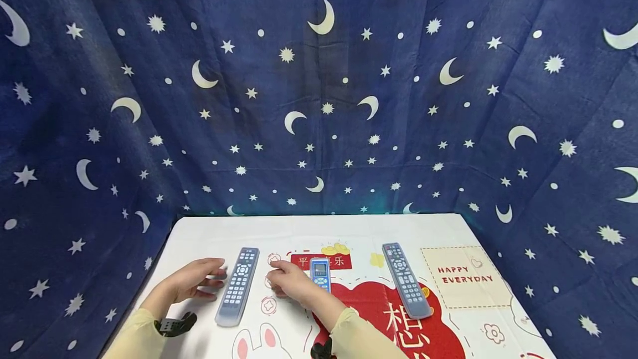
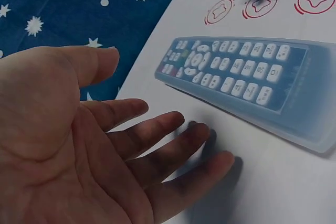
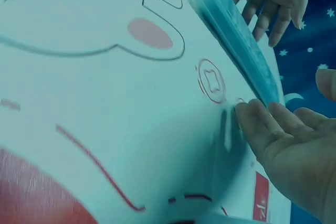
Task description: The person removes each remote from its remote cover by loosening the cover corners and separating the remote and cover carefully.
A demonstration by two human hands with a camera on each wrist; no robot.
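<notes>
A long remote control (image 1: 238, 286) in a clear cover lies on the table between the two hands. My left hand (image 1: 195, 280) is just left of it, palm turned inward, and the left wrist view shows its fingers (image 2: 168, 166) spread and holding nothing. To the right of that remote is my right hand (image 1: 294, 281), its fingers (image 3: 262, 124) loosely bent around nothing. Partly hidden behind the right hand is a smaller blue remote (image 1: 320, 271) with a little screen. Another long covered remote (image 1: 406, 281) rests farther right, slanted.
The white tabletop (image 1: 214, 231) carries printed red and cartoon designs, with a "HAPPY EVERYDAY" box (image 1: 466, 277) at the right. A dark blue curtain (image 1: 319, 98) with moons and stars encloses the back and sides.
</notes>
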